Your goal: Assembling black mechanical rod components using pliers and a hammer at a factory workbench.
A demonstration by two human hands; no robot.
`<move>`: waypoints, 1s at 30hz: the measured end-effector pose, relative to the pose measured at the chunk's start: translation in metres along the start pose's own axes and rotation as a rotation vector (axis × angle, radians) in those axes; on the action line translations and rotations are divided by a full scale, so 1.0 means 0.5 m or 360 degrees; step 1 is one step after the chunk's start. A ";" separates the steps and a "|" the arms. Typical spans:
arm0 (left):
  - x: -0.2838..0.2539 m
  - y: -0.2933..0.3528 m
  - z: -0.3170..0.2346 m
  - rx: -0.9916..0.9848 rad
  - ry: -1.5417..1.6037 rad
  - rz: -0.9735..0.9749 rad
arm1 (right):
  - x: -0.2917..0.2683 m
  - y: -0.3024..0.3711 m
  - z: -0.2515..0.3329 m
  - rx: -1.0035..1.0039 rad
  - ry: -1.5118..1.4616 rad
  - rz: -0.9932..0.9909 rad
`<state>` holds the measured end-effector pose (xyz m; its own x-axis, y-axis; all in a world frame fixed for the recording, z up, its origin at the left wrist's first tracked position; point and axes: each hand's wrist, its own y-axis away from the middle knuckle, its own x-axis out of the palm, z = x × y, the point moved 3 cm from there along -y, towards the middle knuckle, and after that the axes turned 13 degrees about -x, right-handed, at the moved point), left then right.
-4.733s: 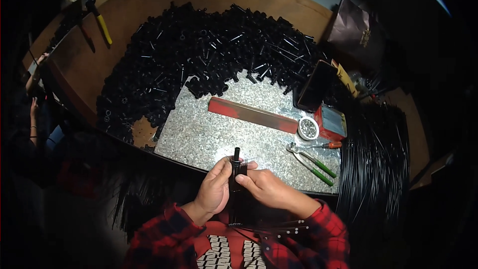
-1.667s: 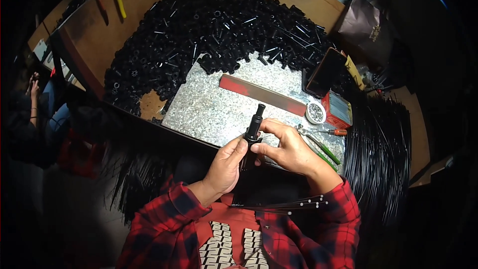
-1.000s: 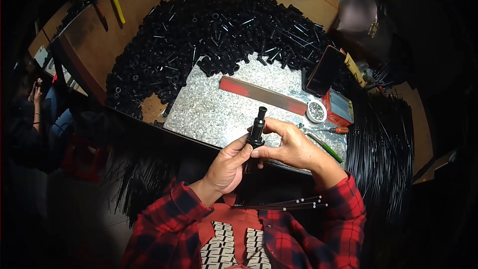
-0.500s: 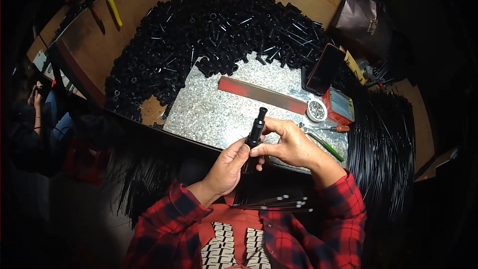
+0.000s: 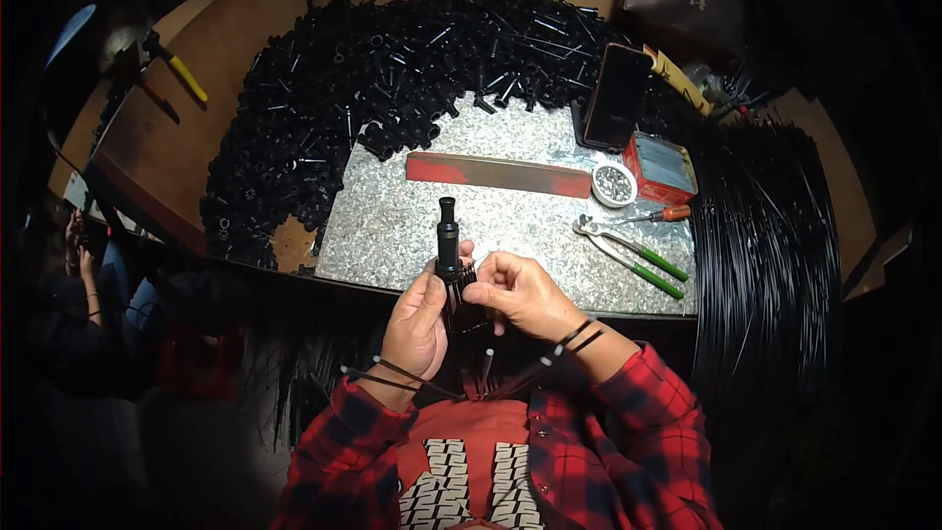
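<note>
A black stepped tube [image 5: 447, 243], which looks like the hub of an umbrella frame, stands upright between my hands at the near edge of the worktop. My left hand [image 5: 414, 329] is wrapped round its lower part, thumb in front. The fingers of my right hand [image 5: 528, 296] pinch at the thin black ribs gathered round the tube's right side; what exactly sits between the fingertips is too small to make out. Below, several dark ribs [image 5: 488, 365] with pale tips fan out over my forearms and toward my chest.
Beyond lie a red-brown bar [image 5: 496, 175], a white bowl [image 5: 613, 198] of small metal bits, green-handled pincers [image 5: 638, 260], a screwdriver [image 5: 677, 213], a red box [image 5: 659, 172] and a phone [image 5: 618, 98]. Black tubular parts [image 5: 383, 69] heap up behind; thin black rods [image 5: 770, 245] hang at right. Another person's hand [image 5: 86, 260] shows left.
The tube and both hands have shifted left in the picture. The ribs now spread to both sides instead of pointing right, and the pincers have come into full sight.
</note>
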<state>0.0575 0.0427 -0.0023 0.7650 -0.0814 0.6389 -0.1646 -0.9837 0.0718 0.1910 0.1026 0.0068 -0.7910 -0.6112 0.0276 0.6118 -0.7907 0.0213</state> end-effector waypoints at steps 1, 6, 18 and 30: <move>-0.005 -0.003 0.002 0.0000 -0.0038 -0.0037 | 0.008 0.004 -0.004 0.0009 -0.0091 0.0004; -0.005 -0.001 -0.009 0.0086 -0.0093 0.0093 | 0.042 0.020 0.001 -0.0122 -0.0054 -0.0113; -0.027 0.002 -0.014 -0.0077 0.0362 0.0132 | 0.051 0.016 0.013 -0.0255 -0.0083 -0.0016; -0.008 0.000 -0.017 -0.0225 0.0372 0.0101 | 0.042 0.005 0.015 -0.0287 -0.0096 0.0100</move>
<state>0.0493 0.0442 0.0016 0.5884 -0.0870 0.8039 -0.3056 -0.9444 0.1216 0.1763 0.0879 0.0148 -0.7458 -0.6609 0.0830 0.6444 -0.7474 -0.1616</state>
